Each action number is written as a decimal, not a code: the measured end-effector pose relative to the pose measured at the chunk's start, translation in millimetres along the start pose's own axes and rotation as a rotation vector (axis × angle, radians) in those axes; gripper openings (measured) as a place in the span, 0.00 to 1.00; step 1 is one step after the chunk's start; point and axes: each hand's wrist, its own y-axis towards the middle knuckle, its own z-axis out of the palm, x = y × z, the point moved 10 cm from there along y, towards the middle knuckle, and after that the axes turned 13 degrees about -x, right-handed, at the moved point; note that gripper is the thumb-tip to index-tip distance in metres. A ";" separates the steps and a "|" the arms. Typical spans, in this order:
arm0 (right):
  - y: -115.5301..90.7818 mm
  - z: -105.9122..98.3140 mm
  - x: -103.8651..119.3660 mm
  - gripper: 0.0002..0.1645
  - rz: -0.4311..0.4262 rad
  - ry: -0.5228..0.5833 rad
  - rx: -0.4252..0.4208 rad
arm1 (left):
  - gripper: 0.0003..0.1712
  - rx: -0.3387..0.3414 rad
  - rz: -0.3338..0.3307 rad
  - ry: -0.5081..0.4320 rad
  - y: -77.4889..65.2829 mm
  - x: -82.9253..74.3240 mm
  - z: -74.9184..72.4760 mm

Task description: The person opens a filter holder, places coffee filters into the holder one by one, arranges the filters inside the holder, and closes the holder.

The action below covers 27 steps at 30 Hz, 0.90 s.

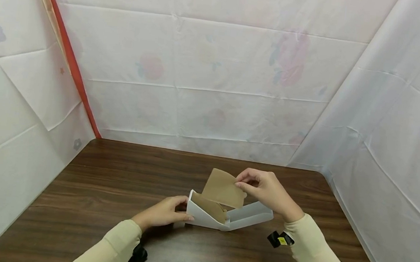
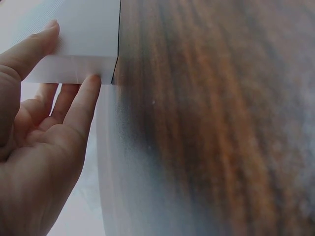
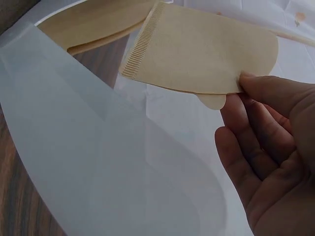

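Note:
My right hand (image 1: 266, 190) pinches a brown paper coffee filter (image 1: 223, 188) between thumb and fingers, above a white box (image 1: 202, 214). In the right wrist view the filter (image 3: 206, 49) shows a crimped edge and a small rounded tab. More brown filters (image 1: 208, 205) stand inside the box. Its lid (image 1: 253, 217) is swung open to the right. At the box's left end my left hand (image 1: 163, 212) grips it, thumb on the near side. The left wrist view shows the thumb and fingers of that hand (image 2: 54, 123) against the white box (image 2: 88, 29).
The box rests on a dark wood-grain table (image 1: 115, 181). White patterned sheeting (image 1: 215, 65) hangs behind and along both sides. A red strip (image 1: 70, 52) runs down the back left corner. Each wrist carries a small black device (image 1: 140, 256).

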 end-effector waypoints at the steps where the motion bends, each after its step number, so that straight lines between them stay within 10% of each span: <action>1: -0.1 1.8 0.5 0.03 -0.004 -0.006 0.002 | 0.16 0.000 -0.001 -0.001 0.0 -0.1 -0.1; 27: -9.8 49.2 -5.1 0.01 -0.033 -0.051 0.104 | 0.17 0.009 -0.026 -0.006 -0.8 3.7 1.1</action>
